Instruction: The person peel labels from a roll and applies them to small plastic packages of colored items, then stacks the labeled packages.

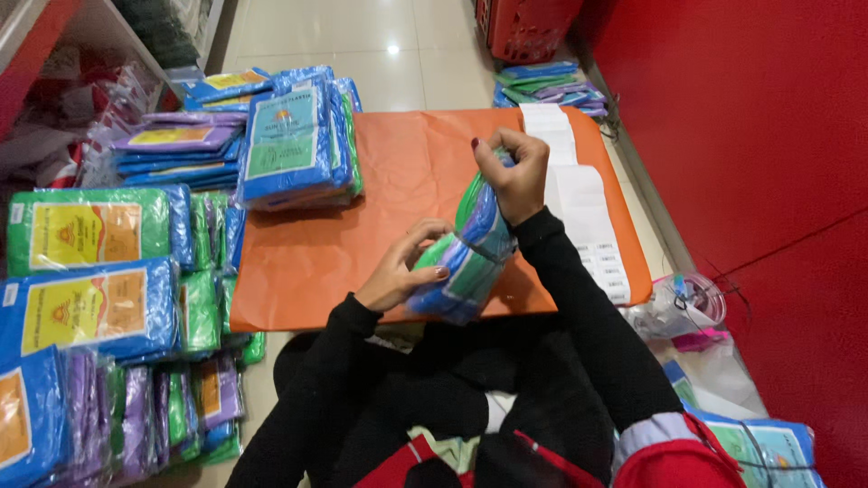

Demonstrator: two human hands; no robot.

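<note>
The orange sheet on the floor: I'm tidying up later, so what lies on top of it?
White label strips lie along the right edge of the orange sheet. Both hands hold a packet bundle above it; whatever is beneath them is hidden.

Label strips (583, 203) on mat (362, 217)
</note>
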